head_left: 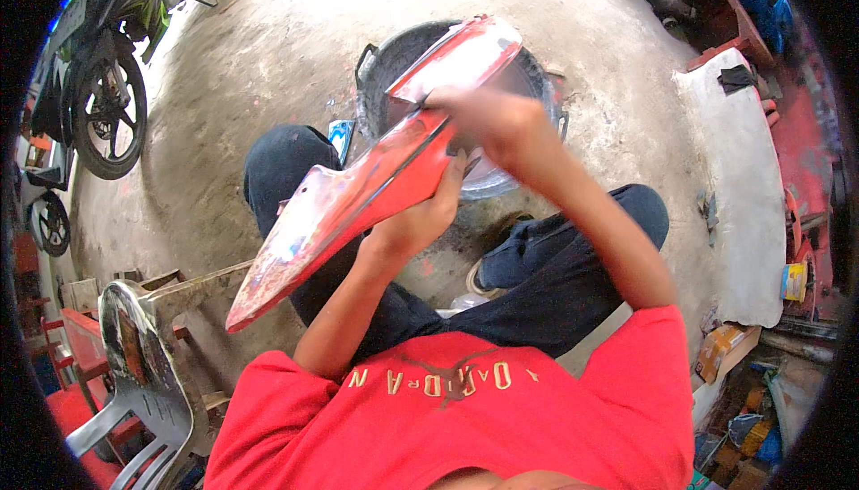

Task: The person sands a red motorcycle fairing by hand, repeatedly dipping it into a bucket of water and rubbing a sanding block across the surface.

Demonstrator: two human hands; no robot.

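A long red bodywork panel, with white and bare patches and a dark groove, lies diagonally above my lap, its upper part over a dark round tub on the floor. My left hand is closed on the panel's lower edge near its middle. My right hand, smeared by motion, is curled at the narrow middle of the panel; whatever is in its fingers is hidden. The tub appears to hold cloudy liquid, partly covered by the panel and my hands.
Motorbikes stand at the upper left. A worn plastic chair and boards are at the lower left. A pale concrete ledge, a red wooden rack and assorted clutter line the right. A small blue item lies beside the tub.
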